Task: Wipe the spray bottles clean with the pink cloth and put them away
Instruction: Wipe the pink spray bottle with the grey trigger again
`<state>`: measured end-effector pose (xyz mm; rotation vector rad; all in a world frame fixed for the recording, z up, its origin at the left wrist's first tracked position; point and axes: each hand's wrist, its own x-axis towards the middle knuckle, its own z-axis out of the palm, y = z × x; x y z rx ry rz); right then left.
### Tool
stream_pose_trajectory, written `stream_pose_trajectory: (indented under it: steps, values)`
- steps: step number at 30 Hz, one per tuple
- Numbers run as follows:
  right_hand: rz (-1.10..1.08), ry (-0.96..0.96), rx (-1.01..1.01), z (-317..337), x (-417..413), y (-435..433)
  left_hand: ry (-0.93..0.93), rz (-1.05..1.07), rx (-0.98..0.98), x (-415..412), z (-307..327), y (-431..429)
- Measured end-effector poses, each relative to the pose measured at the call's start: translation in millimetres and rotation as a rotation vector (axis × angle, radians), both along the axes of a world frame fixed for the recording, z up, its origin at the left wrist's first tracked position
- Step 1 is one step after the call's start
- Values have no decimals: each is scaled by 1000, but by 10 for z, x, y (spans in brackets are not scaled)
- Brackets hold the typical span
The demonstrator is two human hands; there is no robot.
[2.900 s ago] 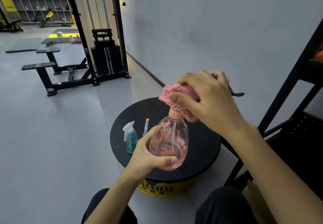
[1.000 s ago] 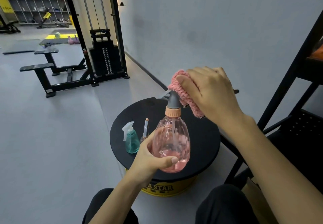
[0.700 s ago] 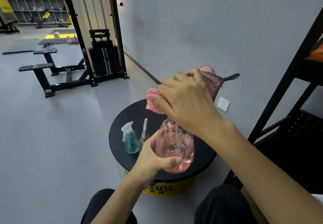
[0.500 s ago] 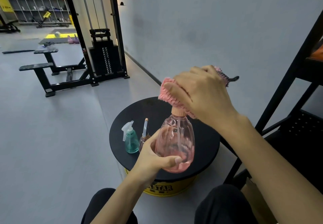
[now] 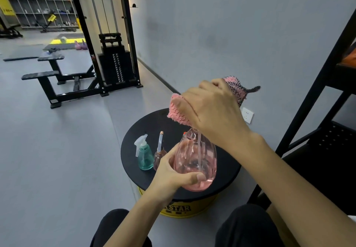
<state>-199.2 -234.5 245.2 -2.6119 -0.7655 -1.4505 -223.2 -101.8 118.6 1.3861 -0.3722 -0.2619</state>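
The left hand curls round the lower body of the pink spray bottle, thumb across its front, holding it upright above the round black desk. The right hand grips the pink cloth bunched over the bottle's top, hiding the nozzle. A small teal spray bottle and a small brown bottle stand on the desk just left of the held one.

Grey wall, grey floor, black weight machine, perhaps cubby shelves behind.
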Motion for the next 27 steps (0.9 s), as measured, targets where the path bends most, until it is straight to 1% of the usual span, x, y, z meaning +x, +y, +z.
stream_pose_trajectory:
  steps: [3,5,7,11,15,17,19,21,24,27]
  values:
    - [33,61,66,72,20,-141,-2,18,-19,2,-30,27]
    - [13,130,112,120,40,-240,6,19,-11,13,-38,53]
    - [-16,152,128,137,67,-280,3,26,6,31,-52,82]
    - [-31,78,129,99,46,-175,-19,47,40,62,-22,46]
    - [-3,30,35,0,32,-5,-31,16,52,63,25,-9]
    - [31,16,30,8,54,-1,-18,15,30,50,16,-8]
    - [69,4,62,40,74,-62,-12,24,10,45,-7,20]
    - [80,37,124,89,97,-177,-13,37,-9,44,-32,56]
    - [9,109,180,144,134,-313,5,35,-29,43,-40,96]
    - [-17,99,202,150,121,-313,-9,28,-9,52,-17,89]
